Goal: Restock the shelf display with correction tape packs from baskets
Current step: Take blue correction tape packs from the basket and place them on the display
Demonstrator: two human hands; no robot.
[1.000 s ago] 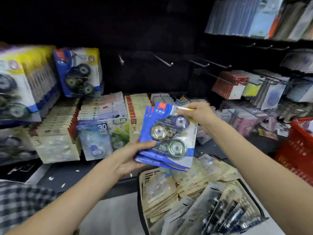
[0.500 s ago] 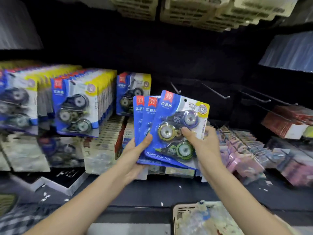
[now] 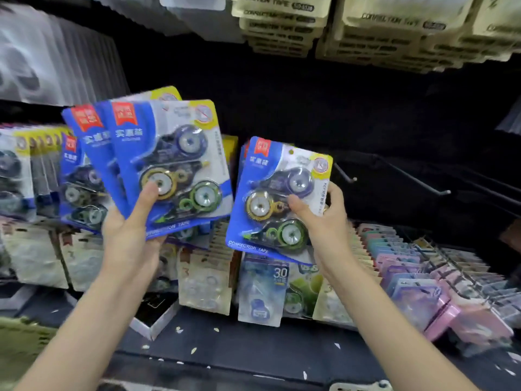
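My left hand (image 3: 132, 235) grips a fanned stack of blue correction tape packs (image 3: 172, 153), thumb pressed on the front one, held up left of centre. My right hand (image 3: 321, 218) pinches a single blue correction tape pack (image 3: 270, 198) by its right side, in front of another like pack hanging on the dark back wall. More of the same packs hang in a row at the left (image 3: 76, 179). An empty metal hook (image 3: 345, 172) sticks out just right of the single pack.
Further bare hooks (image 3: 417, 179) run along the right of the wall. Cream packs (image 3: 282, 26) hang overhead. Cream (image 3: 203, 277), blue "30" (image 3: 262, 294) and pink (image 3: 423, 289) packs stand on the lower shelf. A green basket corner (image 3: 22, 342) shows at bottom left.
The pile both hands held together has split: my right hand took one pack off to the right, my left raised the rest to the left. The view tilted upward.
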